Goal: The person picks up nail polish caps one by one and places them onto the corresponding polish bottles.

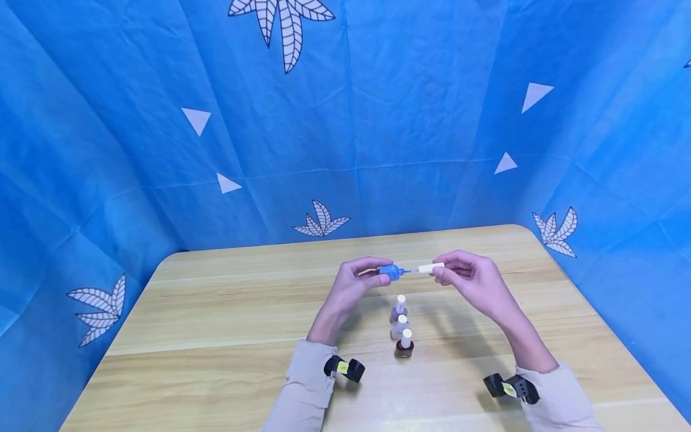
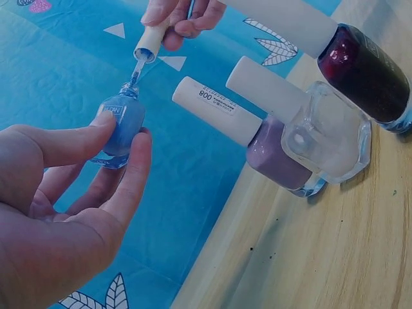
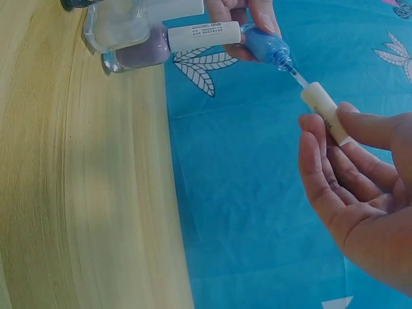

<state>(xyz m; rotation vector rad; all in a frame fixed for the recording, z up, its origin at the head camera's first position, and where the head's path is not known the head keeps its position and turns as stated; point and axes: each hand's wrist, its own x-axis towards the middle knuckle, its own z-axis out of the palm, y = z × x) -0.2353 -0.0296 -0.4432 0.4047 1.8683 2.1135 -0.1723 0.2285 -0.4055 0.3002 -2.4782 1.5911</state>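
Observation:
My left hand (image 2: pixel 77 187) pinches a small bottle of blue nail polish (image 2: pixel 122 125) between thumb and fingers, above the table. The bottle is uncapped, its neck tilted toward my right hand (image 1: pixel 477 282). In the right wrist view, my right hand holds the white brush cap (image 3: pixel 325 112) between thumb and fingers. The brush (image 3: pixel 297 77) reaches from the cap to the bottle's mouth; its tip looks to be at or just inside the neck. Below the hands, in the head view, stand a mauve polish bottle (image 1: pixel 399 313), a clear one (image 1: pixel 399 329) and a dark red one (image 1: pixel 404 347), all white-capped.
The three capped bottles stand upright in a row on the wooden table (image 1: pixel 216 312), between my forearms. A blue cloth (image 1: pixel 345 120) with leaf and triangle prints hangs behind and beside the table. Each wrist wears a black strap (image 1: pixel 511 389).

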